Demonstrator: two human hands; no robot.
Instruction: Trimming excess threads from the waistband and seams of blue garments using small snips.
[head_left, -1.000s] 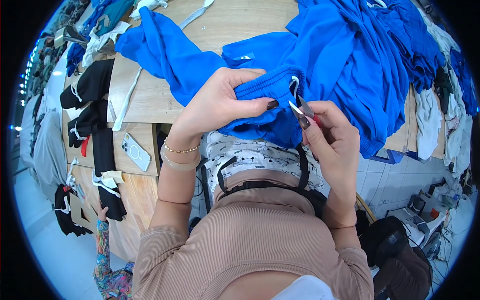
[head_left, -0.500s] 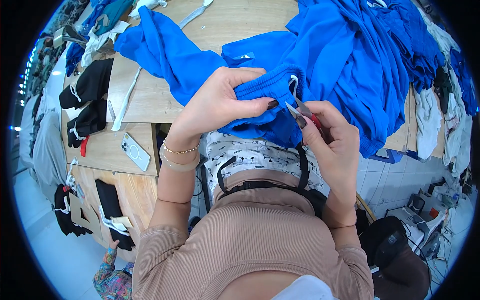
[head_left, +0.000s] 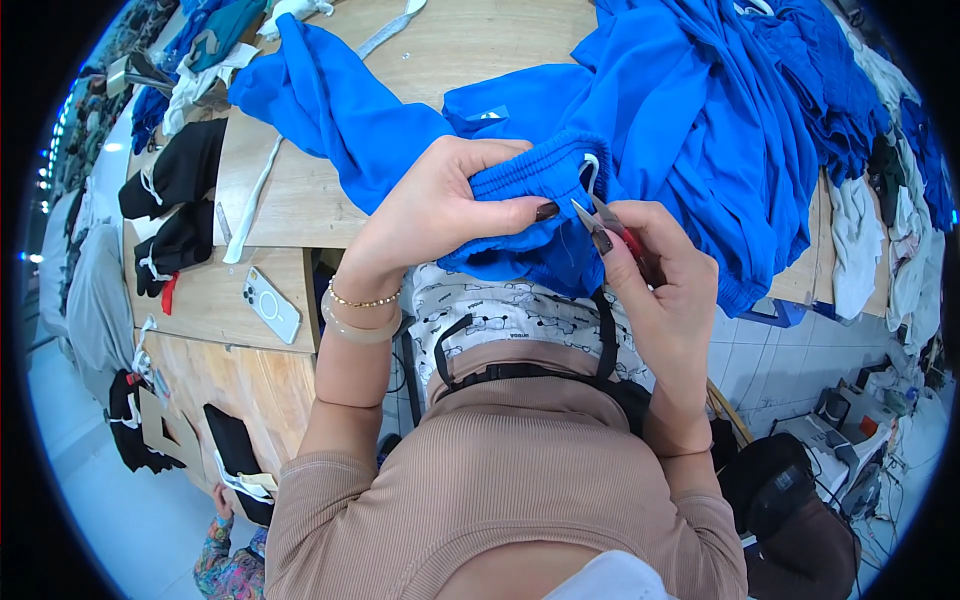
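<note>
A bright blue garment (head_left: 690,130) is spread over the table edge, its gathered elastic waistband (head_left: 545,165) raised in front of me. My left hand (head_left: 455,195) pinches that waistband between thumb and fingers. A white drawstring (head_left: 592,168) loops out of the band. In my right hand (head_left: 660,265) are small red-handled thread snips (head_left: 632,245), held closed in by the fingers. Their pointed metal blades are parted and lie right by the band, just below the drawstring. A thin loose thread hangs from the fabric near the tips.
Folded black garments (head_left: 180,170) with white ties lie on the left of the table (head_left: 270,200). Near its edge rests a white phone (head_left: 271,305). A white strip (head_left: 255,200) lies beside them. At lower left another person's hand (head_left: 222,500) is by a black folded piece (head_left: 238,455). More cloth is piled at right.
The snips' blades have come closer together, and a loose thread now shows below them. At lower left, the other person's hand and the black folded piece have shifted slightly.
</note>
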